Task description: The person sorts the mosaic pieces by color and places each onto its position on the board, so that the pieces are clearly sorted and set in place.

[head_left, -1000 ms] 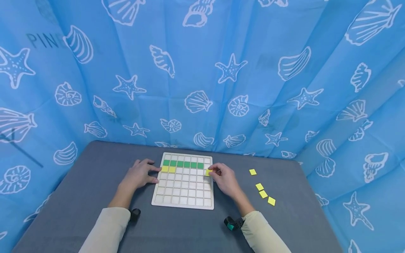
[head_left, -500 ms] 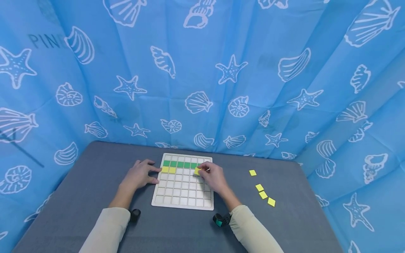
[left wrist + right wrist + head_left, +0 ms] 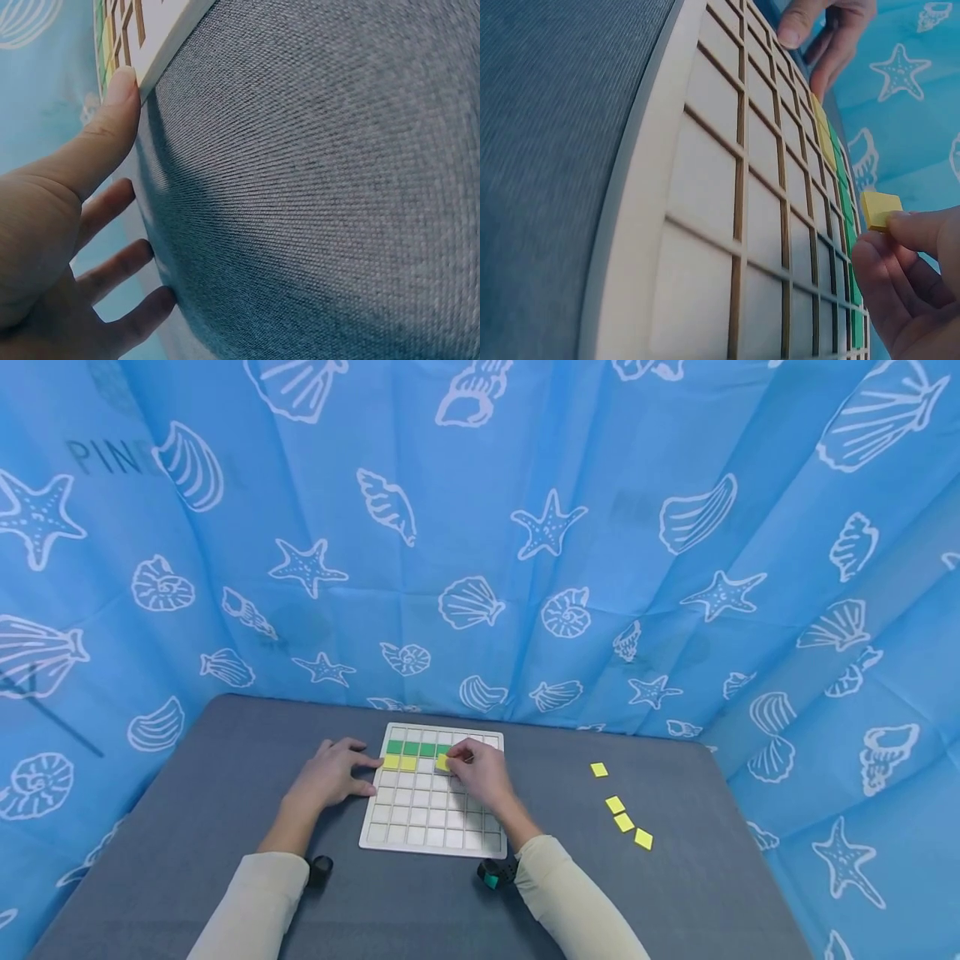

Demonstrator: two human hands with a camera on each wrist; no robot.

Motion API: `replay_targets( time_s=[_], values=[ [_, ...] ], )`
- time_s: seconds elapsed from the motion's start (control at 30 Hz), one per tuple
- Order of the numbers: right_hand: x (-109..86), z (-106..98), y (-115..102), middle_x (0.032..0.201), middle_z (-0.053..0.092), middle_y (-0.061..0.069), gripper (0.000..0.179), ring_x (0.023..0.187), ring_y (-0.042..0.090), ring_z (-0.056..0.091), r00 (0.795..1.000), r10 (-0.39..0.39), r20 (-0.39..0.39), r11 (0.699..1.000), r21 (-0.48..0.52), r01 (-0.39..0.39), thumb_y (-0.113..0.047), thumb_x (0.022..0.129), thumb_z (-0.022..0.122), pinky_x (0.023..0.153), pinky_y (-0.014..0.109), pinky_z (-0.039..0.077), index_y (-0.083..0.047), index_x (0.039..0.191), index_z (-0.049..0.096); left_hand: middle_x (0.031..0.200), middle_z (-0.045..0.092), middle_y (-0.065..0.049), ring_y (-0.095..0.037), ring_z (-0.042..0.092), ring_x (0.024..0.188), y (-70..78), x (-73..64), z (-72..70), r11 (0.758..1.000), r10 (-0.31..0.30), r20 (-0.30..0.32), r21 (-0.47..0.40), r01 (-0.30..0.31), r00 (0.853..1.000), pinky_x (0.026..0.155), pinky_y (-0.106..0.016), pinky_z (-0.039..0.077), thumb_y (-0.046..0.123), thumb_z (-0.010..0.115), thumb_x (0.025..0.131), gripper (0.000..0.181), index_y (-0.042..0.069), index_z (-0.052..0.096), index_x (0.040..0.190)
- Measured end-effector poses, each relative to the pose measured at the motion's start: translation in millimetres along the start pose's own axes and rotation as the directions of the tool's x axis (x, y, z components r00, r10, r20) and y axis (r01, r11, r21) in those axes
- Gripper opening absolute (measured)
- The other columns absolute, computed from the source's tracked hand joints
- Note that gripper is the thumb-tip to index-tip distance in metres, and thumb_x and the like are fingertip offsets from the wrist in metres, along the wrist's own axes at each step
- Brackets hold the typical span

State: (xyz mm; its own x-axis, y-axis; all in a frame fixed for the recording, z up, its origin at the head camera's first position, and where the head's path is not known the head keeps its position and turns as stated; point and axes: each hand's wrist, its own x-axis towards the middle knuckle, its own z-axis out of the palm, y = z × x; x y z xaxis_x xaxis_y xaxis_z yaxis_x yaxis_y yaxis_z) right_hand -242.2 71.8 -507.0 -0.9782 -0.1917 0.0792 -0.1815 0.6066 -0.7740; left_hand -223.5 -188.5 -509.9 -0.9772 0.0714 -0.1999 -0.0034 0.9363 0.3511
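Note:
A white grid board [image 3: 431, 850] with square cells lies on the grey table. Green tiles [image 3: 412, 748] fill much of its second row, and two yellow tiles [image 3: 399, 762] sit below them at the left. My right hand [image 3: 483, 774] pinches another yellow tile [image 3: 880, 210] between thumb and fingers, held over the third row just right of those two. The left hand [image 3: 330, 772] touches the board's left edge with thumb and fingertips. In the left wrist view its thumb [image 3: 112, 124] lies on the board's rim and the other fingers are spread, straight.
Several loose yellow tiles [image 3: 615, 804] lie on the grey table [image 3: 675, 893] to the right of the board. A blue curtain [image 3: 480, 560] with white shells and starfish hangs behind the table and along its sides. Dark straps [image 3: 497, 873] are at the wrists.
My right hand has moved left across the board with the pinched yellow tile, from the right edge toward the two placed yellow tiles. The left hand has stayed put.

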Motion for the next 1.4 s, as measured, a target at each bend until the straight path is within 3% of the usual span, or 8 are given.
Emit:
replay_targets(
  time_s=[0.23, 0.7, 1.13, 1.23, 1.4],
  values=[
    [7.8, 12.5, -9.3, 0.087, 0.075, 0.000, 0.005, 0.078, 0.007, 0.065, 1.000, -0.011, 0.020, 0.998, -0.062, 0.012, -0.013, 0.094, 0.074, 0.070, 0.024, 0.053, -0.012, 0.096, 0.078, 0.157, 0.047, -0.012, -0.043, 0.037, 0.144, 0.4, -0.8, -1.8, 1.000, -0.002, 0.004, -0.010, 0.002, 1.000, 0.111, -0.065, 0.040, 0.037, 0.085, 0.082, 0.056, 0.028, 0.069, 0.135],
    [14.9, 30.7, -15.1, 0.091, 0.077, -0.001, 0.008, 0.082, 0.008, 0.068, 0.999, -0.014, 0.032, 0.982, -0.189, 0.020, -0.014, 0.095, 0.072, 0.073, 0.024, 0.056, -0.013, 0.099, 0.078, 0.156, 0.048, -0.011, -0.042, 0.038, 0.143, 0.6, -0.8, -2.1, 1.000, -0.004, -0.001, -0.028, 0.004, 1.000, 0.112, -0.065, 0.039, 0.036, 0.085, 0.081, 0.055, 0.028, 0.069, 0.133],
    [10.1, 34.0, -10.8, 0.095, 0.065, -0.001, 0.015, 0.080, 0.008, 0.063, 0.990, -0.122, 0.077, 0.872, -0.468, 0.144, -0.025, 0.095, 0.073, 0.066, 0.020, 0.053, -0.017, 0.105, 0.081, 0.157, 0.047, -0.012, -0.044, 0.036, 0.144, 0.3, -2.1, -1.4, 1.000, 0.009, 0.005, -0.028, -0.009, 1.000, 0.112, -0.068, 0.035, 0.038, 0.084, 0.083, 0.055, 0.029, 0.068, 0.135],
    [8.4, 33.9, -10.1, 0.097, 0.066, -0.001, 0.015, 0.082, 0.009, 0.065, 0.984, -0.145, 0.103, 0.849, -0.498, 0.177, -0.026, 0.094, 0.075, 0.069, 0.021, 0.056, -0.017, 0.104, 0.082, 0.157, 0.047, -0.012, -0.043, 0.036, 0.144, 0.6, -2.6, -1.5, 1.000, 0.003, 0.006, -0.029, -0.003, 1.000, 0.113, -0.068, 0.035, 0.037, 0.084, 0.083, 0.055, 0.029, 0.068, 0.135],
    [6.1, 30.8, -12.6, 0.098, 0.066, -0.001, 0.014, 0.084, 0.011, 0.064, 0.974, -0.170, 0.152, 0.838, -0.498, 0.224, -0.027, 0.093, 0.076, 0.069, 0.022, 0.055, -0.018, 0.101, 0.083, 0.157, 0.047, -0.012, -0.044, 0.034, 0.145, -0.6, -3.4, -1.5, 0.999, -0.005, -0.001, -0.045, 0.005, 1.000, 0.113, -0.068, 0.034, 0.036, 0.085, 0.082, 0.055, 0.028, 0.069, 0.135]
  ],
)
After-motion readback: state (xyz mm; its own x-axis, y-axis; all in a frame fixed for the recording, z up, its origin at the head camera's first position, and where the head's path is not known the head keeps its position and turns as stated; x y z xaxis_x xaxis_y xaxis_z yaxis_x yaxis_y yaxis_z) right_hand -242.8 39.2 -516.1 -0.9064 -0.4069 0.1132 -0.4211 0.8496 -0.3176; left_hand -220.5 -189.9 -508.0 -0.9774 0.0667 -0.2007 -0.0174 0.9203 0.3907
